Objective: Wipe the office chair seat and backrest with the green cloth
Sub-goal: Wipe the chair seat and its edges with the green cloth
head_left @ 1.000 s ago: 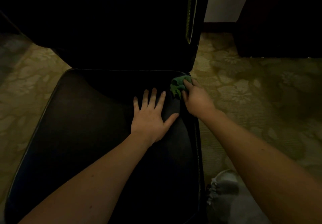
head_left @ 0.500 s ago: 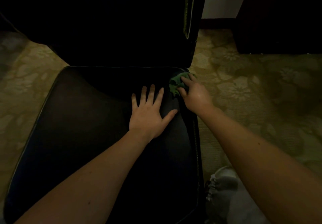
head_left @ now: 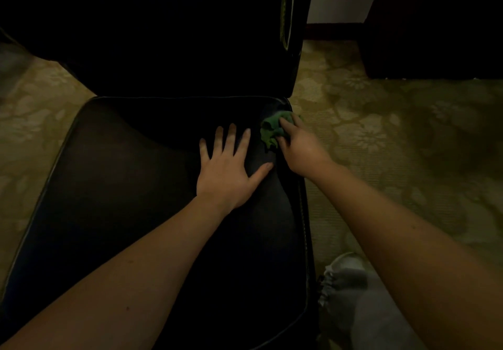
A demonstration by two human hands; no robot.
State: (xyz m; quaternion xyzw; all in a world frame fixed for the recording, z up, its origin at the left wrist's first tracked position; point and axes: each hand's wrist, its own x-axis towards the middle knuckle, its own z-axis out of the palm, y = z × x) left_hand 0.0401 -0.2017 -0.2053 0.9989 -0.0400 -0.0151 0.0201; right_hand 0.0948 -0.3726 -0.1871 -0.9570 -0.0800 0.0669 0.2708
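At the back right corner of the seat (head_left: 136, 186), just under the backrest (head_left: 177, 36), the right hand (head_left: 302, 148) grips the bunched green cloth (head_left: 272, 130) and presses it onto the dark surface. The left hand (head_left: 228, 170) lies flat beside it, fingers spread. I'd judge the seat wipe is underway; how much is already clean I can't tell, and the backrest likely remains

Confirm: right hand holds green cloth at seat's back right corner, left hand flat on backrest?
Wrong on one point: head view shows the left hand flat on the seat, not the backrest. The right hand does hold the green cloth at that corner.
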